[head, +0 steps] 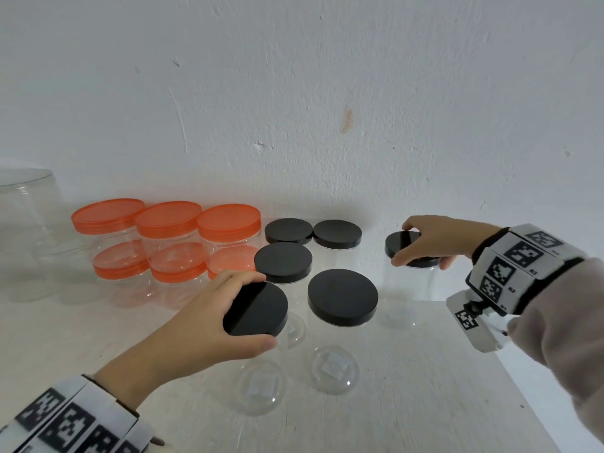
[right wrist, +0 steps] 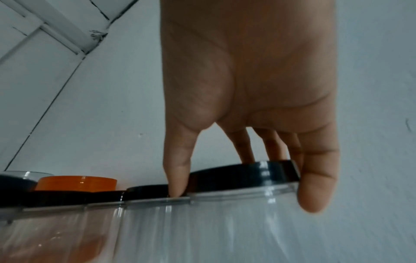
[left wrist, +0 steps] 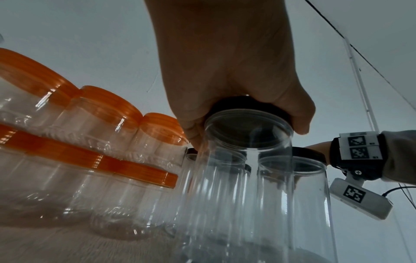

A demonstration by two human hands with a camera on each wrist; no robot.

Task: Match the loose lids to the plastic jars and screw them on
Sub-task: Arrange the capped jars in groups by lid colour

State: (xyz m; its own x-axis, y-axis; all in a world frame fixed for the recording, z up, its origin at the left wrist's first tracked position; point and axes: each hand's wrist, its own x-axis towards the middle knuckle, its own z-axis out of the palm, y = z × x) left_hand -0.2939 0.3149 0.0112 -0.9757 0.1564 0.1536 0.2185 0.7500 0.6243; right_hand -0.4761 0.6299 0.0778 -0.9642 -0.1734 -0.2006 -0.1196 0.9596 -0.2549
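Note:
My left hand (head: pixel 263 310) grips a black lid (head: pixel 251 317) from above, on the mouth of a tall clear jar (left wrist: pixel 243 186) at the front of the group. The left wrist view shows the left hand (left wrist: pixel 247 128) with its fingers curled round the black lid's (left wrist: pixel 236 101) rim. My right hand (head: pixel 411 245) grips another black lid (head: pixel 400 243) on a clear jar (head: pixel 408 286) standing apart at the right. In the right wrist view the right hand (right wrist: pixel 245 178) has thumb and fingers around this lid (right wrist: pixel 236 176) atop the jar (right wrist: pixel 225 231).
Several other clear jars with black lids (head: pixel 342 297) stand between my hands. Orange-lidded jars (head: pixel 166 220) are stacked in two tiers at the left, and a large clear container (head: pixel 26 204) stands far left. The white wall is close behind. The table edge (head: pixel 523 387) runs along the right.

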